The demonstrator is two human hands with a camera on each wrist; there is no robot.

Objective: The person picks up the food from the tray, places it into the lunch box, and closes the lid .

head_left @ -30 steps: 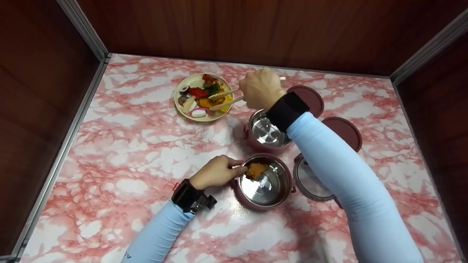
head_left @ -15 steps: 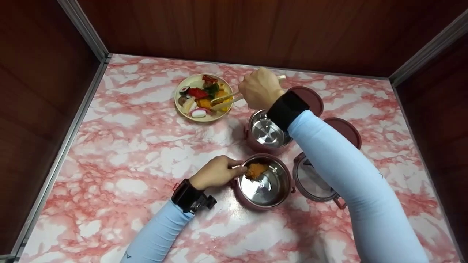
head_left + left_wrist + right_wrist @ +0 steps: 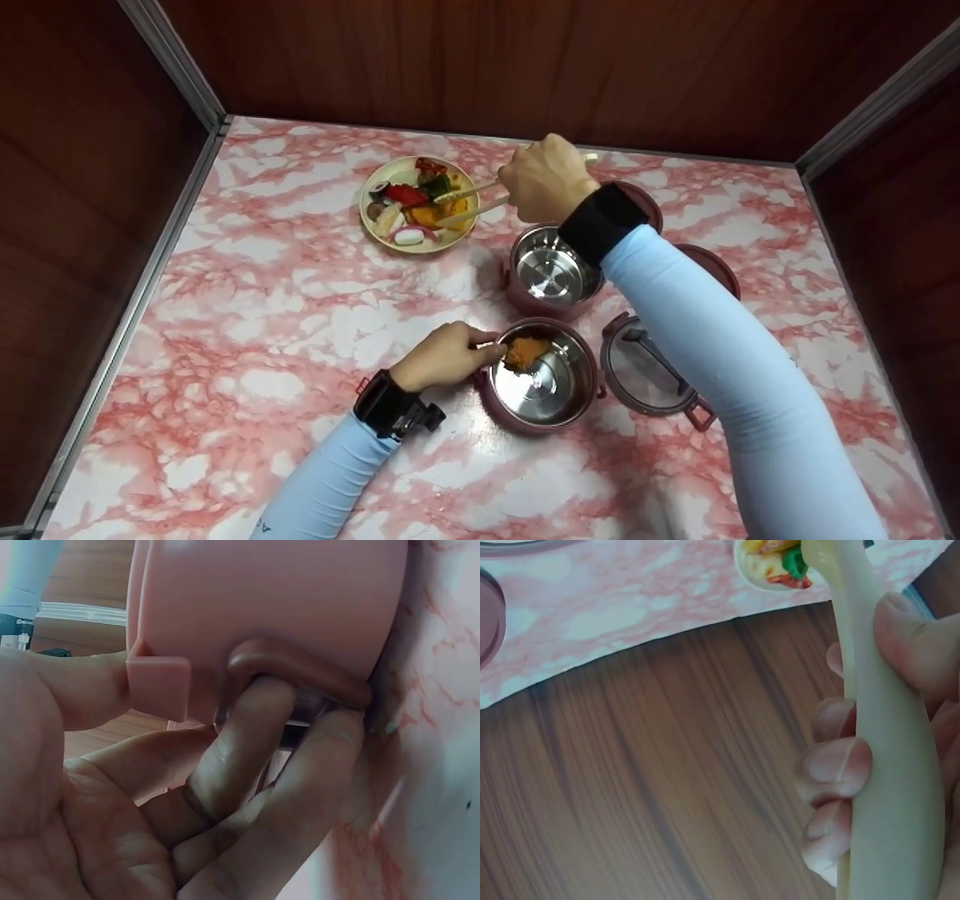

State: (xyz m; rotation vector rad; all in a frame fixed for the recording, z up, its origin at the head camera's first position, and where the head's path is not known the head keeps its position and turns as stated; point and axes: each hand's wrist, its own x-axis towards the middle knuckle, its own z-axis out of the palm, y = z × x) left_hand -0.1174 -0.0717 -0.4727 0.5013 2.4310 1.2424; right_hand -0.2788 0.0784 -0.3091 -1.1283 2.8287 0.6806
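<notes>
In the head view my left hand holds the near pink lunch container at its left side, thumb at the rim. The left wrist view shows fingers hooked through its handle. A crumbly orange-brown food piece lies inside. My right hand grips cream tongs, fingers curled round them in the right wrist view. Their tips are spread over the right part of a cream plate, beside yellow food. Whether they touch it I cannot tell. Other food there includes a red piece and a white, pink-edged slice.
A second steel-lined pink container stands behind the near one, partly under my right wrist. Two dark red round lids and a clear clasped lid lie to the right, partly covered by my sleeve. Wood-look panels enclose the marbled table.
The tongs' tips came closer together half a second ago and are spread apart again now. My right hand has shifted slightly right. The left hand stays on the container.
</notes>
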